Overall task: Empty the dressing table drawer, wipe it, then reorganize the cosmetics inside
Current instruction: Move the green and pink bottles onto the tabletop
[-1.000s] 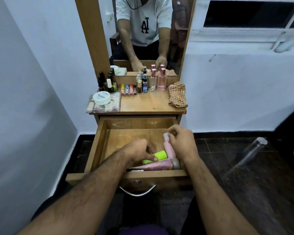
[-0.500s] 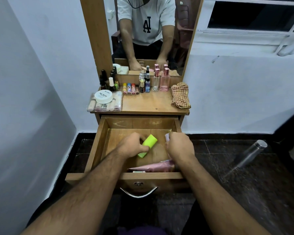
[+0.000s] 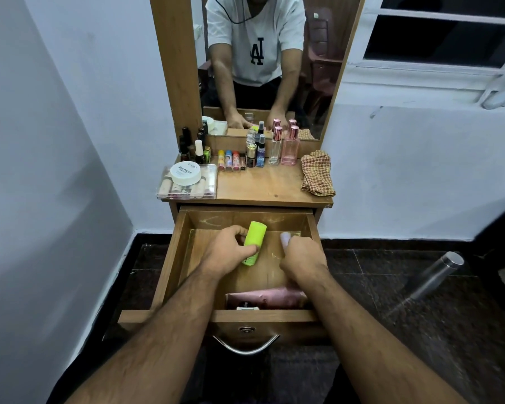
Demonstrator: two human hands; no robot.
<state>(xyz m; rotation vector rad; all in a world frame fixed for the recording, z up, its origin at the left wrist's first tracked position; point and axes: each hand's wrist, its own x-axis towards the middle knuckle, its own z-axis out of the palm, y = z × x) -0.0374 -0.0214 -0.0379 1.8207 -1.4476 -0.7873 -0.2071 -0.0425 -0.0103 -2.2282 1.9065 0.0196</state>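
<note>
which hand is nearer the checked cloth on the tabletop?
Right. The right hand is in the drawer, gripping a pink item, on the same side as the checked cloth. The left hand, holding the green tube, is further toward the other side.

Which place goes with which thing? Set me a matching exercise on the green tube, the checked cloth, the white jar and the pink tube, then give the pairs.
Things:
1. green tube
2. checked cloth
3. white jar
4. pink tube

Places:
A. on the clear box at the tabletop's left
B. lying at the drawer's near end
C. in the left hand's grip over the drawer
D. at the tabletop's right edge

Pairs: 1-C, 2-D, 3-A, 4-B
</note>
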